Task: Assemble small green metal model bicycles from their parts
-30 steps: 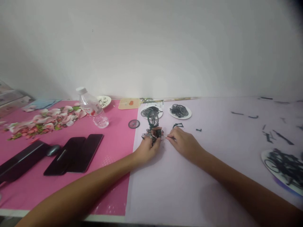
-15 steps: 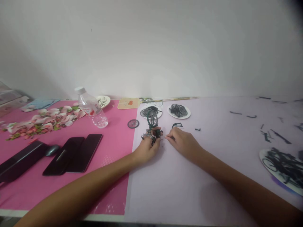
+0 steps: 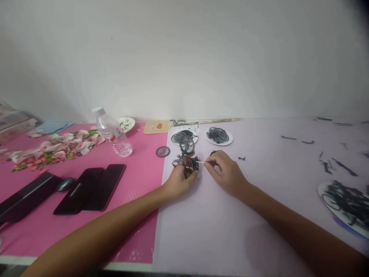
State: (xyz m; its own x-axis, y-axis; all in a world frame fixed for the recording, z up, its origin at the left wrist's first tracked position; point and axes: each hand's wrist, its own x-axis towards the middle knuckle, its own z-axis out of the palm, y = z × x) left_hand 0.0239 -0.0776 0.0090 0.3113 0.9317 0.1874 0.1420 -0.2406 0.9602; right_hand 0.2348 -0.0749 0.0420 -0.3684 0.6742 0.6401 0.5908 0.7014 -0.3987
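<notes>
My left hand [image 3: 179,182] is closed around a small dark green model bicycle [image 3: 187,156] at the table's middle, its spoked wheel sticking up. My right hand [image 3: 227,173] pinches a thin screwdriver-like tool [image 3: 206,162] whose tip points left into the model's frame. A loose small wheel [image 3: 163,151] lies on the pink mat just left of the model. Two white plates of dark parts [image 3: 218,135] sit right behind the model.
A water bottle [image 3: 113,132], pink petals [image 3: 54,145], black cases [image 3: 90,187] and a black bar [image 3: 24,197] lie on the pink mat at left. Loose dark parts [image 3: 327,166] and another plate of parts [image 3: 344,204] are at right.
My right hand has lifted slightly and drawn a little right, so the thin tool now shows between it and the model. The left hand has tilted the model slightly.
</notes>
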